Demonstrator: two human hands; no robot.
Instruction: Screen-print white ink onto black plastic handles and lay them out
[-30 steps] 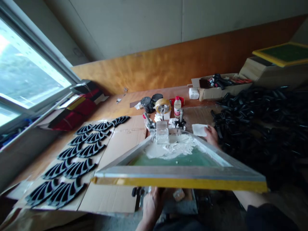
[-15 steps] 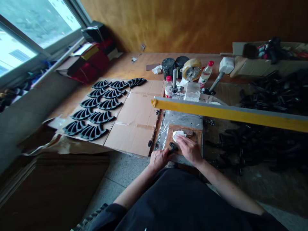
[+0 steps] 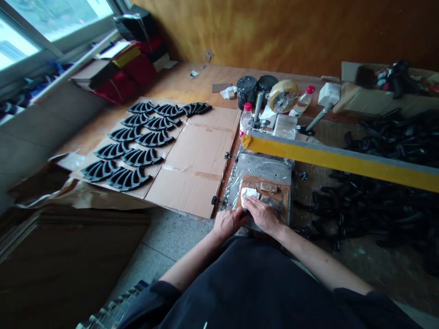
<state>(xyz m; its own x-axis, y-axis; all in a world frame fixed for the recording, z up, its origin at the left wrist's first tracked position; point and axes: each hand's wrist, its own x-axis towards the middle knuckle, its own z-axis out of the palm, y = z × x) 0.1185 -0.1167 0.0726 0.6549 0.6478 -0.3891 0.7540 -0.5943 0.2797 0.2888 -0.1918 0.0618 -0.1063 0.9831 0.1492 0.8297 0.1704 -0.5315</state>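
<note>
My left hand (image 3: 227,223) is closed around a small black plastic part (image 3: 243,213), mostly covered by the fingers. My right hand (image 3: 263,216) pinches a white cloth or tissue (image 3: 249,193) and presses it against that part, so the two hands touch. Beneath them lies a brown wooden board (image 3: 284,188) bearing small blocks (image 3: 269,187), on top of a grey metal plate (image 3: 264,165).
A long yellow and grey bar (image 3: 336,157) crosses above the plate. Fan-shaped black parts (image 3: 139,155) lie on cardboard (image 3: 187,160) to the left. Black pieces (image 3: 377,201) heap up on the right. Bottles (image 3: 245,119), black tubs (image 3: 247,91) and a tape roll (image 3: 283,95) stand behind.
My right hand has moved left and down with the white cloth, onto the black part in my left hand. A second block on the board has come into sight. The view has shifted slightly.
</note>
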